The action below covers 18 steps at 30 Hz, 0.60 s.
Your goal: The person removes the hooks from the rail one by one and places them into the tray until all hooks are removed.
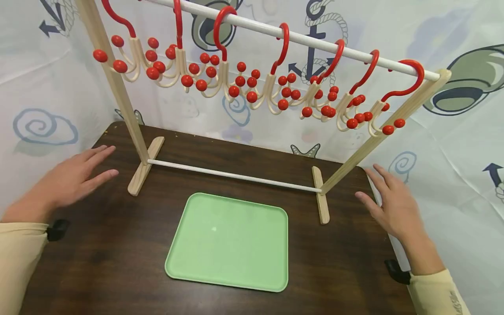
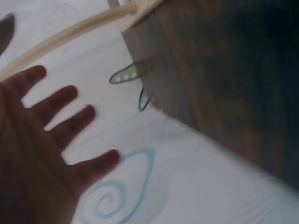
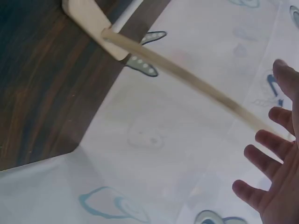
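Note:
My left hand point(image 1: 75, 177) is held in the air left of the wooden rack point(image 1: 125, 105), its fingers spread and holding nothing. On the far side my right hand point(image 1: 395, 205) hovers beside the rack's right post, fingers also spread and touching nothing. Several hooks with red curved tops point(image 1: 284, 43) and pale prongs tipped with red balls hang along the rack's white top rod point(image 1: 260, 27). A light green tray point(image 1: 228, 243) lies flat on the table in front of the rack, with nothing on it. Both wrist views show splayed fingers, the left hand point(image 2: 37, 140) and the right hand point(image 3: 280, 163).
The dark brown wooden table point(image 1: 106, 262) carries the rack's two feet, joined by a low white bar point(image 1: 232, 175). A white cloth point(image 1: 43, 92) printed with anchors, shells and starfish surrounds the table at the back and sides.

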{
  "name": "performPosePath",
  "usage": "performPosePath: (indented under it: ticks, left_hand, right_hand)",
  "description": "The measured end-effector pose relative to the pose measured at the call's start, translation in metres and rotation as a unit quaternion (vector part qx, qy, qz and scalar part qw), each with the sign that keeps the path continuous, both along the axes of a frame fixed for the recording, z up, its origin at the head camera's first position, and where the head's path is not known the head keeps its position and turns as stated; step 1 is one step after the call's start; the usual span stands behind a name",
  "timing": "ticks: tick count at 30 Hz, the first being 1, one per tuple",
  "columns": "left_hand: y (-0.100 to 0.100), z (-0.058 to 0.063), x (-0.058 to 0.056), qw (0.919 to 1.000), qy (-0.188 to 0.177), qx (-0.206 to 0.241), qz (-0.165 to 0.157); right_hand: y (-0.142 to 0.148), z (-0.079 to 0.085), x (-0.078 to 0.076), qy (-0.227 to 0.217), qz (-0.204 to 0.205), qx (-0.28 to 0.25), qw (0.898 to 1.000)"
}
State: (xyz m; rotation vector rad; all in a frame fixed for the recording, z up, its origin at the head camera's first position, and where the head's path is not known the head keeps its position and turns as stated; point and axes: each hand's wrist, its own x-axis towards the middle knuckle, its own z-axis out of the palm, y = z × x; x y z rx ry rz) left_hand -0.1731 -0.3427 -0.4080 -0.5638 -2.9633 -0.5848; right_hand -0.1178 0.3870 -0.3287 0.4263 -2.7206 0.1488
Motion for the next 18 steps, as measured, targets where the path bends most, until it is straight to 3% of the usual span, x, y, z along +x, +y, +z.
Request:
performPosePath:
  ticks: [4,8,14,18]
  left_hand:
    - [0.002,-0.014,0.002,0.9955,-0.093,0.012,0.010]
    - [0.008,-0.031,0.009,0.9900,-0.139,-0.005,0.024]
    - [0.020,-0.054,-0.013,0.9915,-0.117,0.020,0.054]
    - [0.032,-0.058,-0.035,0.9881,-0.076,0.101,0.088]
  right_hand:
    - [-0.010,0.021,0.010,0.062,0.000,-0.015,0.998]
    - [-0.016,0.045,0.016,0.137,-0.007,-0.058,0.989]
    - [-0.022,0.080,0.006,0.220,-0.031,-0.165,0.961]
    - [-0.029,0.105,-0.005,0.229,-0.070,-0.192,0.952]
